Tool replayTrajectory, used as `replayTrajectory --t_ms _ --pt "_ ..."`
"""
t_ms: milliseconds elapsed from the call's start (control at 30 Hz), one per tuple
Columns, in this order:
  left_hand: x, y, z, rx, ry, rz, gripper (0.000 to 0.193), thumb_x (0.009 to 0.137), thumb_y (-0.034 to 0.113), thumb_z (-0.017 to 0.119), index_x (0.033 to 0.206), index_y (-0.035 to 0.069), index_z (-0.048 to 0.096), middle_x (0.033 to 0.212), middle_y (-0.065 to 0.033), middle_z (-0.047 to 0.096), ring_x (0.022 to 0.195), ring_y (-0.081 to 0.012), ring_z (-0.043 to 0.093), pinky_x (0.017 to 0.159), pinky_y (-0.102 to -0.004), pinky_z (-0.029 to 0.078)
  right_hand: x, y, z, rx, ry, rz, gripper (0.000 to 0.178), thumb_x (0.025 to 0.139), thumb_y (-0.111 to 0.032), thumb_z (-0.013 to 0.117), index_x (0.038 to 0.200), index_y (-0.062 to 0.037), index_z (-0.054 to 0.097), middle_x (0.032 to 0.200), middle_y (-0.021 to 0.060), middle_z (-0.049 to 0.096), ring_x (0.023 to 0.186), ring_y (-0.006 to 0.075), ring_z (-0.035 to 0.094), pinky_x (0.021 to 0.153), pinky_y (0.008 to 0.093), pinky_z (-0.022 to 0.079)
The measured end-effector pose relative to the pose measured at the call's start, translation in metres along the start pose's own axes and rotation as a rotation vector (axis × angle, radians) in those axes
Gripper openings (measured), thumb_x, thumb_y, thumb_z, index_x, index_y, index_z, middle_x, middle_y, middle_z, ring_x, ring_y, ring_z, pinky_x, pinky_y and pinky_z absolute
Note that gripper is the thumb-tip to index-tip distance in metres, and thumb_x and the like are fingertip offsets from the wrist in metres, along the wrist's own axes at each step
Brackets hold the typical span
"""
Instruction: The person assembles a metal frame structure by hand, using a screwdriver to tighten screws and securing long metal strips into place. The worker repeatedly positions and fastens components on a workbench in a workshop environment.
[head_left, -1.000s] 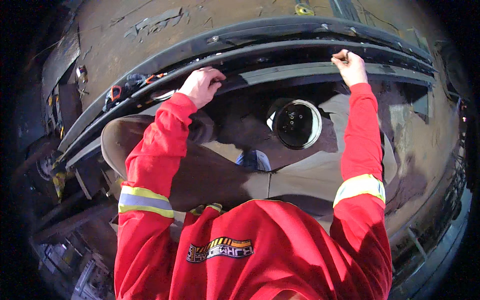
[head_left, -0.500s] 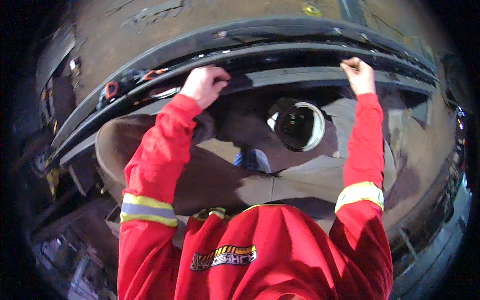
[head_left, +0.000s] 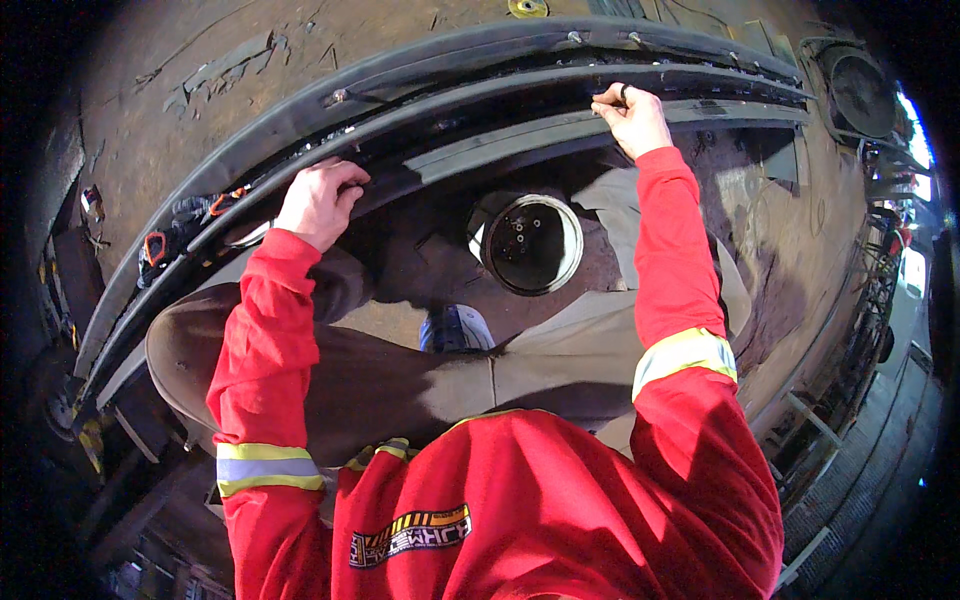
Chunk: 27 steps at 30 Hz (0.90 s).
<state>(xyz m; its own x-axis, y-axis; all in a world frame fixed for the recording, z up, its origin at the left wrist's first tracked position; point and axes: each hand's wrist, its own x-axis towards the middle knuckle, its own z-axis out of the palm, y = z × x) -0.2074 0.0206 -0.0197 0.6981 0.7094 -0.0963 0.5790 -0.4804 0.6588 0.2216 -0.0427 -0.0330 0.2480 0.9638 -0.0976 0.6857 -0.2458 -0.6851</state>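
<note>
Long dark beams (head_left: pixel 480 93) lie crosswise before a seated person, both hands over them.
A round bucket (head_left: pixel 574 250) stands nearer; a dark-and-orange bundle (head_left: pixel 160 248) lies on the beams' left end. The left hand (head_left: pixel 318 203) is half curled, its grip impossible to tell; the right hand (head_left: pixel 632 120) has fingertips together, anything between them too small to tell.

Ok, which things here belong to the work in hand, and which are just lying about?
Seemingly in the work:
long dark metal beam
left hand, fingers curled at the beam
right hand, fingertips pinched over it, anything held too small to tell

Seemingly lying about:
dark orange-trimmed items, perhaps gloves
round white-rimmed container, though possibly in use
yellow disc beyond the beam
</note>
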Motion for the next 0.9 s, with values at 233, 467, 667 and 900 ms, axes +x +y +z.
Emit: replayTrajectory --t_ms 233,467,667,900 --pt "-0.001 -0.001 0.002 -0.011 -0.003 -0.046 0.017 0.074 0.003 0.064 0.091 0.002 0.065 0.086 -0.0162 0.063 0.085 -0.0351 0.061 0.077 -0.0403 0.048 -0.001 0.000 -0.004 -0.085 -0.016 0.011 0.013 0.079 -0.013 0.070 0.088 -0.0035 0.069 0.080 0.0100 0.070 0.066 0.0147 0.062 0.066 0.0291 0.050" --pt "0.000 -0.003 0.003 0.020 -0.010 -0.039 0.019 0.076 0.002 0.064 0.094 0.002 0.065 0.087 -0.0152 0.066 0.087 -0.0325 0.063 0.079 -0.0378 0.049 -0.002 -0.013 -0.004 -0.156 -0.050 -0.014 0.013 0.078 -0.014 0.071 0.087 -0.0045 0.070 0.076 0.0089 0.068 0.061 0.0141 0.058 0.062 0.0298 0.048" --pt "-0.003 -0.003 0.003 0.019 0.021 -0.039 0.016 0.074 0.002 0.064 0.090 0.001 0.065 0.087 -0.0164 0.066 0.086 -0.0339 0.063 0.078 -0.0390 0.050 -0.006 -0.008 -0.002 -0.128 0.077 -0.054 0.012 0.078 -0.014 0.071 0.084 -0.0040 0.069 0.077 0.0095 0.069 0.060 0.0133 0.060 0.059 0.0276 0.048" --pt "-0.002 0.001 0.001 0.031 -0.022 -0.091 0.021 0.077 0.002 0.064 0.098 0.003 0.065 0.087 -0.0147 0.064 0.083 -0.0307 0.063 0.075 -0.0366 0.050 -0.003 0.007 0.003 -0.107 0.065 -0.048 0.014 0.076 -0.017 0.074 0.084 -0.0057 0.070 0.074 0.0072 0.069 0.061 0.0106 0.059 0.060 0.0273 0.048"
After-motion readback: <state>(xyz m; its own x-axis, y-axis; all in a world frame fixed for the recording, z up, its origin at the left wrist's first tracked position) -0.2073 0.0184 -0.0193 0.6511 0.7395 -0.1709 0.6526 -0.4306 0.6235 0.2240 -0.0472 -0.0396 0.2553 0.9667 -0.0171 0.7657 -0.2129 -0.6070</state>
